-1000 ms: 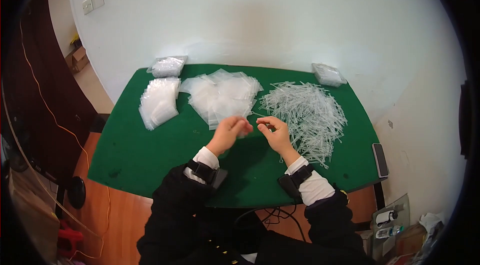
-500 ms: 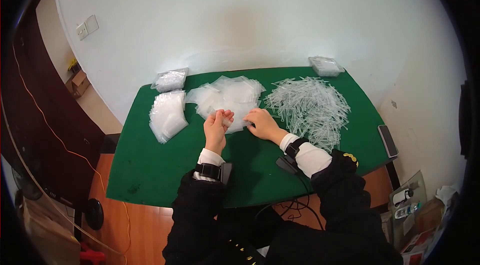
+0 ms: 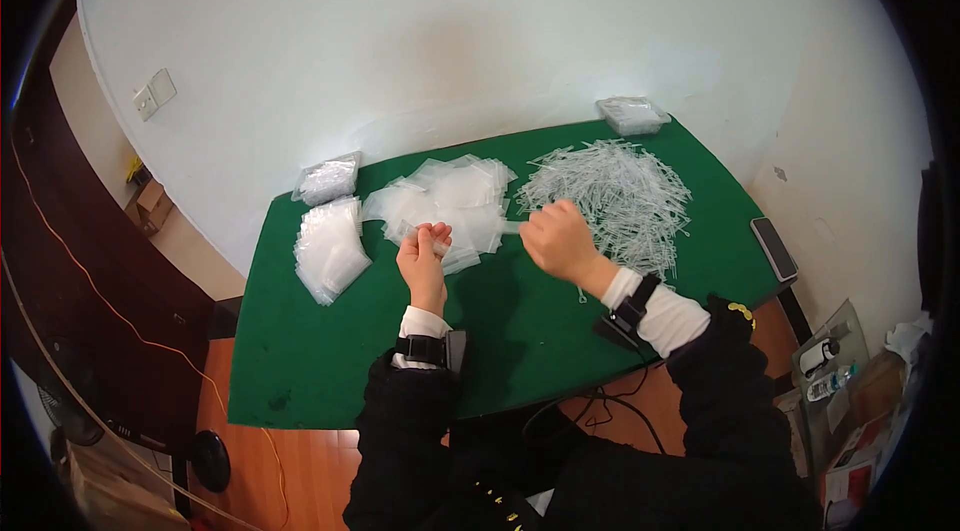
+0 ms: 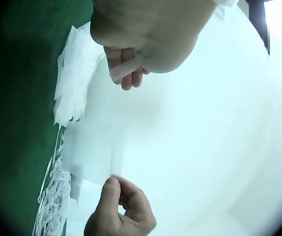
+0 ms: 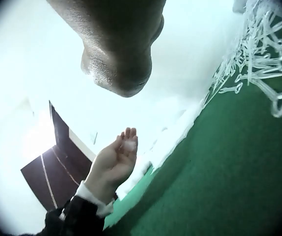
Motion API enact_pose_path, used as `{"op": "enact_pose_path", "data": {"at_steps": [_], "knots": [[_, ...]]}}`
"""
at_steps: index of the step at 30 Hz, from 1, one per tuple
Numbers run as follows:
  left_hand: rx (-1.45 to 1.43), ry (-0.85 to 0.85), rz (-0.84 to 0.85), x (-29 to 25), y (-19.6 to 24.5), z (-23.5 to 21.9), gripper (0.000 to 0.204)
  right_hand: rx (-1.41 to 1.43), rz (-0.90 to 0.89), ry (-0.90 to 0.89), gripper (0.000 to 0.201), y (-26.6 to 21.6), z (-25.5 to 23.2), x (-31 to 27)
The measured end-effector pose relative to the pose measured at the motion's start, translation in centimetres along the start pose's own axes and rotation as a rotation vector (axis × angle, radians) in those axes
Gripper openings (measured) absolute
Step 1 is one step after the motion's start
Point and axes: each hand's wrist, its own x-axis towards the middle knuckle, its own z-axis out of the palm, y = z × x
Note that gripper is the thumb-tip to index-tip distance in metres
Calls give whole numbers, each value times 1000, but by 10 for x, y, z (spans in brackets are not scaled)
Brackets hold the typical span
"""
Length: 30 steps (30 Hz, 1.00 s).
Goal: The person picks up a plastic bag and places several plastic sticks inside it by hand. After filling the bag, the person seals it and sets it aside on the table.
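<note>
My left hand (image 3: 424,261) is raised in front of the pile of clear zip bags (image 3: 470,186), palm turned inward. A whitish see-through plastic piece (image 4: 125,68) lies across its curled fingers in the left wrist view. To the right, my right hand (image 3: 560,243) pinches a thin clear strip (image 4: 115,157) between thumb and forefinger; the strip points toward the left hand. Beside and behind the right hand spreads a heap of clear plastic sticks with looped ends (image 3: 625,201). In the right wrist view the right fingertips are hidden behind the hand.
A fanned stack of clear bags (image 3: 330,251) lies at the left of the green table (image 3: 300,371). Behind it sits a filled clear packet (image 3: 328,179), and another packet (image 3: 634,116) is at the back right. A phone-like device (image 3: 773,249) rests at the right edge.
My right hand has moved away from the left, to the right, drawing out a clear strip. The left hand stays near the bag pile. The head view has shifted.
</note>
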Motion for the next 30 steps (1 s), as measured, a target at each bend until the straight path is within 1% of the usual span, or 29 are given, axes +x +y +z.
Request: {"op": "enact_pose_path", "data": {"at_steps": [2, 3, 5, 6, 9, 10, 13, 14, 17, 18, 21, 26, 30], "knots": [[13, -25, -21, -2, -3, 2, 21, -73, -15, -169, 17, -14, -8, -23], [33, -51, -35, -2, -4, 2, 21, -75, -9, -176, 17, -24, -10, -31], [58, -77, -48, -3, -4, 4, 22, 286, 255, -526, 20, -43, -9, -36], [65, -91, -57, -4, -4, 5, 22, 292, 253, -526, 20, -43, -7, -34], [87, -117, -84, -6, -4, 3, 22, 688, 165, -478, 33, -31, -1, -23], [86, -118, -89, -7, -5, 3, 22, 689, 171, -479, 33, -24, 2, -21], [88, -134, -91, -6, -5, 5, 22, 727, -124, -520, 60, -2, 14, -15], [92, -134, -93, -6, -5, 4, 22, 727, -123, -514, 60, -1, 17, -14], [99, -136, -107, -7, -6, 5, 23, 594, -178, -713, 82, 2, 19, -13], [98, -134, -104, -6, -5, 6, 23, 595, -170, -715, 82, 3, 19, -13], [104, -135, -109, -7, -5, 6, 23, 589, -155, -826, 87, 4, 24, -5], [107, -145, -114, -8, -2, 6, 23, 597, -188, -808, 87, -1, 21, -3], [92, -146, -125, -8, -2, 7, 23, 553, -180, -732, 84, -2, 19, -5]]}}
